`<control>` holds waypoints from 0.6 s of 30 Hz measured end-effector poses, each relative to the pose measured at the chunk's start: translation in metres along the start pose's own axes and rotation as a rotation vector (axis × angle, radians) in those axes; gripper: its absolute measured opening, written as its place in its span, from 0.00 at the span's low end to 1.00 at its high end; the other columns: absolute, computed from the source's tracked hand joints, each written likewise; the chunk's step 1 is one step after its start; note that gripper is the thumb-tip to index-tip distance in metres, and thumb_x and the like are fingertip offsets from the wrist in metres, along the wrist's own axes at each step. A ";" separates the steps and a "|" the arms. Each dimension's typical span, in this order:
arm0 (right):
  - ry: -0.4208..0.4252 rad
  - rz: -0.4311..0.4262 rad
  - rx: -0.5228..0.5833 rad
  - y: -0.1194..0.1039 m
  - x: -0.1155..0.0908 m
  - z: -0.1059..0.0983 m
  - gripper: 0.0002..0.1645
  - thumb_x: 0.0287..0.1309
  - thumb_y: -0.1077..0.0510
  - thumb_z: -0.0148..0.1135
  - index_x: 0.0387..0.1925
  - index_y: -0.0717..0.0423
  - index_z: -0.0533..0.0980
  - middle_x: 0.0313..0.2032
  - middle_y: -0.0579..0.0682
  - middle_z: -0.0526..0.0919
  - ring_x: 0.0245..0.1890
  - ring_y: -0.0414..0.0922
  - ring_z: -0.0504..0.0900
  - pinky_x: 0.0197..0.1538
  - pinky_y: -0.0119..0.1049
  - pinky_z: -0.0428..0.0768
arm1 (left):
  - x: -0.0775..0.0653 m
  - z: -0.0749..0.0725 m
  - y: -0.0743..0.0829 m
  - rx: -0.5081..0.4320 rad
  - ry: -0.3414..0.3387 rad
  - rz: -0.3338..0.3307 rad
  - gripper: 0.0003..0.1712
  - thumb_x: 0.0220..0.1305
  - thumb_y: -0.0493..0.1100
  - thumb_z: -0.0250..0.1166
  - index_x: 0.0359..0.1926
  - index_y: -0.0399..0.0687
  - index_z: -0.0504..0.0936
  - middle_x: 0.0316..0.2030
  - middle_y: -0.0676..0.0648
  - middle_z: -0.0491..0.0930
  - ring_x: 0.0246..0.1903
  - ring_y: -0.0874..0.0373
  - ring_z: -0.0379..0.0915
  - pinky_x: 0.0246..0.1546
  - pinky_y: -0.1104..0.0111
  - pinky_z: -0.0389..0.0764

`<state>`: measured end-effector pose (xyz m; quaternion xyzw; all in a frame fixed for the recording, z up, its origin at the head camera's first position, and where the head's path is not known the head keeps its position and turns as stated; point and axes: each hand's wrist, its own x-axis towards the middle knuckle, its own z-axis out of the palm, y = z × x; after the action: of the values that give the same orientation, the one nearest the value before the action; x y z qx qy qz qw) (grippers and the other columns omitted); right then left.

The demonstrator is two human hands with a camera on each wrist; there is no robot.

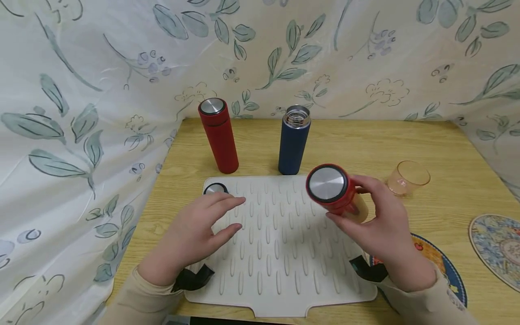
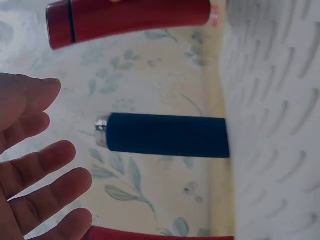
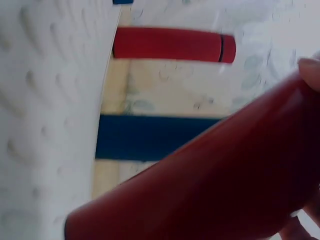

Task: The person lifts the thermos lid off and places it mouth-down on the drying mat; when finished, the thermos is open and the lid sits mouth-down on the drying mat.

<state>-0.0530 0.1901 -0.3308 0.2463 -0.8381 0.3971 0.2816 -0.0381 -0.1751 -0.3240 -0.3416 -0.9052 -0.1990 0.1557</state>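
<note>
My right hand grips a red vacuum flask with a steel-topped lid, thumb on the near side and fingers behind. The flask tilts over the right part of a white ribbed mat; in the right wrist view its red body slants across the picture. My left hand is above the mat's left side, fingers spread and holding nothing. Just beyond it, a round steel-topped cap is partly hidden by that hand. Behind the mat stand another red flask, lidded, and a blue flask with its steel mouth uncovered.
An amber glass stands on the wooden table at right. Another amber rounded shape shows behind the held flask. A colourful round mat lies partly under my right forearm, with a patterned one farther right. Floral cloth encloses the table's back and left.
</note>
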 end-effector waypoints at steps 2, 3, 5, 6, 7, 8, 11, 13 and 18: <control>-0.075 -0.050 -0.017 -0.010 0.001 0.003 0.54 0.25 0.64 0.88 0.63 0.58 0.75 0.56 0.54 0.83 0.54 0.42 0.79 0.59 0.23 0.72 | 0.005 -0.006 0.006 -0.002 0.014 0.018 0.33 0.57 0.50 0.76 0.64 0.53 0.80 0.56 0.50 0.81 0.54 0.56 0.79 0.51 0.59 0.83; -0.109 -0.074 -0.038 -0.015 0.002 0.005 0.54 0.26 0.62 0.88 0.64 0.56 0.76 0.56 0.53 0.83 0.54 0.43 0.79 0.58 0.23 0.73 | 0.007 -0.008 0.009 -0.010 0.019 0.030 0.33 0.57 0.50 0.76 0.64 0.53 0.80 0.56 0.50 0.81 0.55 0.56 0.79 0.52 0.59 0.83; -0.171 -0.127 -0.066 -0.024 0.003 0.008 0.52 0.29 0.58 0.87 0.64 0.55 0.76 0.56 0.52 0.83 0.54 0.47 0.80 0.55 0.29 0.80 | 0.011 -0.012 0.017 -0.030 0.027 0.052 0.33 0.57 0.51 0.75 0.65 0.55 0.79 0.58 0.50 0.80 0.56 0.56 0.78 0.51 0.59 0.83; -0.198 -0.150 -0.079 -0.028 0.003 0.010 0.51 0.30 0.56 0.87 0.64 0.54 0.76 0.56 0.52 0.83 0.54 0.48 0.80 0.53 0.34 0.82 | 0.012 -0.013 0.021 -0.041 0.031 0.064 0.34 0.57 0.51 0.75 0.65 0.55 0.78 0.59 0.50 0.79 0.57 0.56 0.77 0.51 0.59 0.83; -0.222 -0.175 -0.089 -0.032 0.003 0.012 0.50 0.32 0.54 0.86 0.63 0.53 0.77 0.56 0.52 0.83 0.54 0.49 0.81 0.51 0.38 0.84 | 0.013 -0.014 0.025 -0.055 0.031 0.075 0.36 0.57 0.51 0.76 0.66 0.55 0.77 0.61 0.50 0.78 0.58 0.56 0.76 0.51 0.59 0.84; -0.244 -0.199 -0.101 -0.036 0.003 0.014 0.49 0.33 0.53 0.86 0.63 0.53 0.77 0.56 0.51 0.83 0.54 0.49 0.81 0.49 0.43 0.85 | 0.014 -0.014 0.028 -0.074 0.032 0.089 0.37 0.56 0.51 0.76 0.67 0.55 0.77 0.62 0.49 0.77 0.59 0.56 0.76 0.52 0.59 0.83; -0.306 -0.252 -0.106 -0.044 0.004 0.019 0.46 0.36 0.51 0.84 0.63 0.52 0.78 0.56 0.51 0.84 0.55 0.50 0.81 0.49 0.52 0.85 | 0.015 -0.014 0.037 -0.133 0.027 0.132 0.41 0.54 0.48 0.78 0.69 0.54 0.74 0.67 0.47 0.73 0.61 0.54 0.74 0.52 0.58 0.83; -0.330 -0.279 -0.102 -0.047 0.004 0.022 0.46 0.36 0.52 0.85 0.62 0.52 0.78 0.56 0.51 0.84 0.54 0.50 0.82 0.50 0.53 0.84 | 0.015 -0.013 0.041 -0.162 0.015 0.162 0.43 0.52 0.46 0.78 0.70 0.54 0.72 0.69 0.47 0.70 0.63 0.54 0.72 0.55 0.57 0.82; -0.355 -0.317 -0.102 -0.049 0.003 0.028 0.48 0.31 0.52 0.87 0.61 0.51 0.79 0.54 0.49 0.84 0.53 0.48 0.82 0.50 0.51 0.84 | 0.013 -0.009 0.046 -0.192 0.012 0.219 0.41 0.52 0.38 0.75 0.69 0.53 0.73 0.68 0.47 0.71 0.64 0.53 0.71 0.59 0.59 0.80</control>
<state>-0.0314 0.1391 -0.3177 0.4259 -0.8443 0.2559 0.2007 -0.0152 -0.1407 -0.2987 -0.4505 -0.8383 -0.2687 0.1485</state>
